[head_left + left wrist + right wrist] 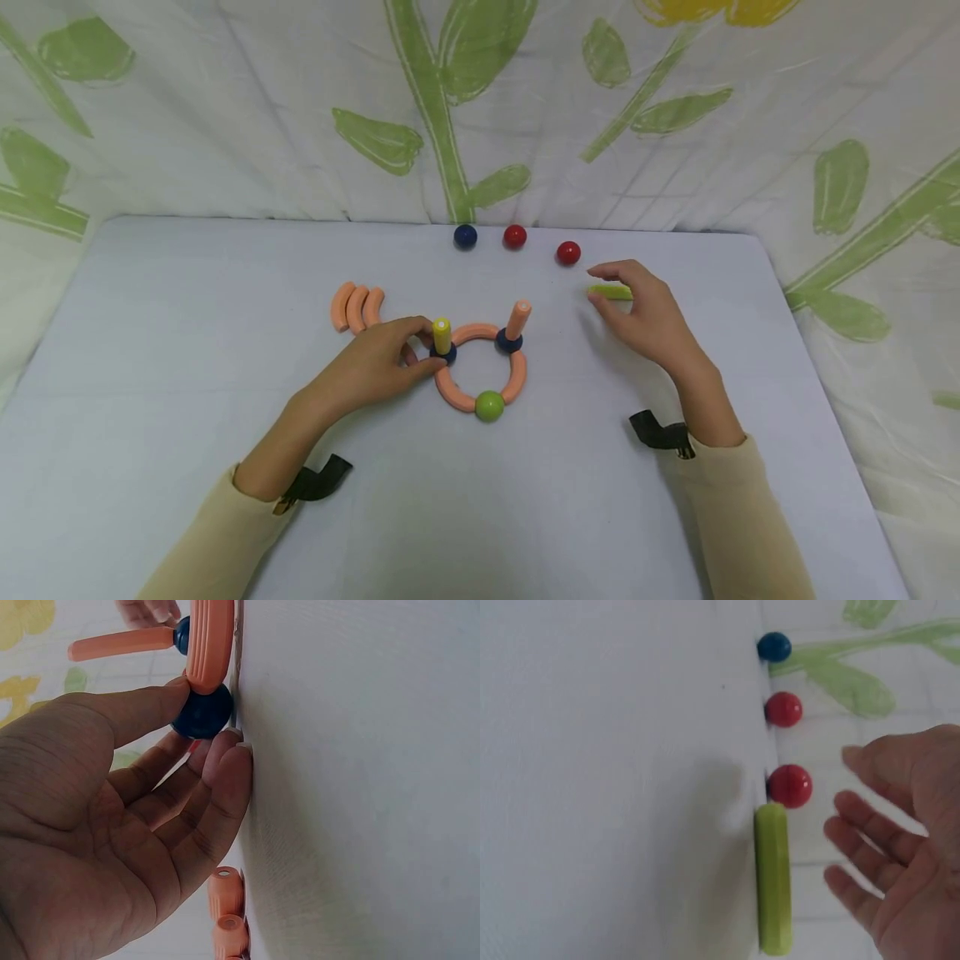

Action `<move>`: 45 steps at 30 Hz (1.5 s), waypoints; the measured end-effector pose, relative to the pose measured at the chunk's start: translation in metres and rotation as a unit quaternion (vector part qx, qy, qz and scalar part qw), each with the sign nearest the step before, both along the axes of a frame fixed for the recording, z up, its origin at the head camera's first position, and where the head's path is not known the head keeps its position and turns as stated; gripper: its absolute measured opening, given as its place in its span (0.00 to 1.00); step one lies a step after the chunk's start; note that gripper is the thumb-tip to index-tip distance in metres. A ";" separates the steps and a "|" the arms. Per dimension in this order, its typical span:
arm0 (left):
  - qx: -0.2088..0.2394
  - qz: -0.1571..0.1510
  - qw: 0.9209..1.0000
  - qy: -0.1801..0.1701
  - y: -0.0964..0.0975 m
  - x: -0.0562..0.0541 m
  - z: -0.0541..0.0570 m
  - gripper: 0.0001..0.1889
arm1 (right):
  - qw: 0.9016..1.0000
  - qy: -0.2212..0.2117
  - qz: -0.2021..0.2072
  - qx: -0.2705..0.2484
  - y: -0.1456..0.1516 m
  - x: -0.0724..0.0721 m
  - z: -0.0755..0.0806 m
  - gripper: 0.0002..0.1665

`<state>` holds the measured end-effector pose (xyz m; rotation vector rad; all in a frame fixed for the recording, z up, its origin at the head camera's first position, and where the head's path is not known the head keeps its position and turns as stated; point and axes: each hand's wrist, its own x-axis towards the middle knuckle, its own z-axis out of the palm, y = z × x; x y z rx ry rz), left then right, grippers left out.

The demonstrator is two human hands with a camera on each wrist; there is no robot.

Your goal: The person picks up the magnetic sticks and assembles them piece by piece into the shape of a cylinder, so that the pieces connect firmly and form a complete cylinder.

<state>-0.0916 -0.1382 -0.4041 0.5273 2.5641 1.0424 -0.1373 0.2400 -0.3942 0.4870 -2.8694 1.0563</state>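
Note:
My left hand [375, 362] holds a dark blue ball [202, 712] between thumb and fingertips. A yellow rod [442, 335] stands upright on that ball. The ball is one corner of a ring of curved orange pieces [454, 392], joined by a second dark blue ball [508, 340] and a green ball [490, 406]. From the second blue ball rises an orange rod [519, 320], leaning slightly. Over a yellow-green rod [773, 881] lying on the table hovers my right hand [651, 318], thumb and fingers apart with nothing between them.
Along the table's [187, 467] back edge sit a dark blue ball [465, 237] and two red balls, one [514, 237] beside it and one [568, 253] farther right. Three loose curved orange pieces [342, 307] lie behind the left hand. A leaf-patterned cloth [285, 108] hangs behind.

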 end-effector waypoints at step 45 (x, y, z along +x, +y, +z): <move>0.005 -0.003 1.000 -0.001 -0.001 0.000 0.001 0.15 | 0.998 -0.017 0.041 0.035 -0.009 0.018 0.033 0.19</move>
